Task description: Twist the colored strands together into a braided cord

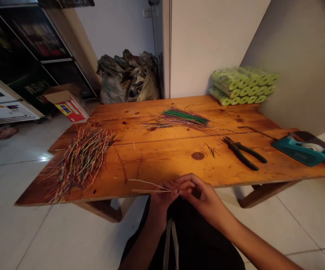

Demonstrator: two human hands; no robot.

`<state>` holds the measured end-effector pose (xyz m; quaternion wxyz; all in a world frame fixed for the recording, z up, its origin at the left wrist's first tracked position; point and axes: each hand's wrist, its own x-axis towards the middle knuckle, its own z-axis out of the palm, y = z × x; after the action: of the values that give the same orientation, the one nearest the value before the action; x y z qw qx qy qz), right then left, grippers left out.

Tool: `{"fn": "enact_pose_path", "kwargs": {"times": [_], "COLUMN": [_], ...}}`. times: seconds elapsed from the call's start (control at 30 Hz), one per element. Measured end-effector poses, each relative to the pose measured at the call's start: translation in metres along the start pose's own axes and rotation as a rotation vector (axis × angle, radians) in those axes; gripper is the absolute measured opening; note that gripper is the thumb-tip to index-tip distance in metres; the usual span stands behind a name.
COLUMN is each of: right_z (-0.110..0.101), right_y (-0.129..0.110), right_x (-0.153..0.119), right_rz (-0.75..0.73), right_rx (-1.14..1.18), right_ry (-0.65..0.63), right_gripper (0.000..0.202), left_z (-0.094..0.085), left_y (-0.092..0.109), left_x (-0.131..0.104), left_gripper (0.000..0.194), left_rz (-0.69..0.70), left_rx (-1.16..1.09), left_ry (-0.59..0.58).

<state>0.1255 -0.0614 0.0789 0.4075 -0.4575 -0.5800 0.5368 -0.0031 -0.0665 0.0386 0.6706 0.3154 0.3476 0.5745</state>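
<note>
Close to the table's front edge, above my lap, my two hands meet. A few thin pale wires [148, 183] stick out to the left from my left hand [162, 200], which is closed on them. My right hand [200, 193] is in a pinch at the other end of these wires, its fingertips touching those of the left; the bit between the fingertips is too small to make out clearly. Beyond the hands, a dark red wire [120, 161] and another thin wire [140, 165] lie on the wooden table [162, 157].
On the left lies a heap of coloured wires [86, 157]; a bundle with green wires [186, 117] lies farther back. Pliers [244, 152] rest right of some short wire offcuts [211, 150]. A teal tape dispenser [299, 150] and stacked green-wrapped rolls [241, 86] are at the right.
</note>
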Motion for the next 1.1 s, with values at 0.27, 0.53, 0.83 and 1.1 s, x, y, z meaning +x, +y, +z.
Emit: {"fn": "enact_pose_path", "kwargs": {"times": [0.27, 0.53, 0.83, 1.1], "right_z": [0.000, -0.003, -0.004, -0.001], "right_y": [0.012, 0.004, -0.001, -0.003], "right_x": [-0.008, -0.010, -0.008, -0.012], "right_rz": [-0.065, -0.047, -0.001, -0.168], "right_rx": [-0.179, -0.198, -0.194, -0.444], "right_ry": [0.056, 0.056, 0.045, 0.140], "right_gripper": [0.021, 0.020, 0.019, 0.018], "left_z": [-0.006, -0.024, -0.027, -0.018], "left_y": [0.005, 0.022, 0.027, 0.025], "left_x": [-0.001, 0.003, 0.005, 0.001], "left_gripper": [0.008, 0.009, 0.009, 0.010], "left_rz": [0.158, 0.434, 0.649, 0.781], "left_rx": [0.439, 0.885, 1.172, 1.265], "left_ry": [0.063, 0.038, -0.072, 0.095]}}
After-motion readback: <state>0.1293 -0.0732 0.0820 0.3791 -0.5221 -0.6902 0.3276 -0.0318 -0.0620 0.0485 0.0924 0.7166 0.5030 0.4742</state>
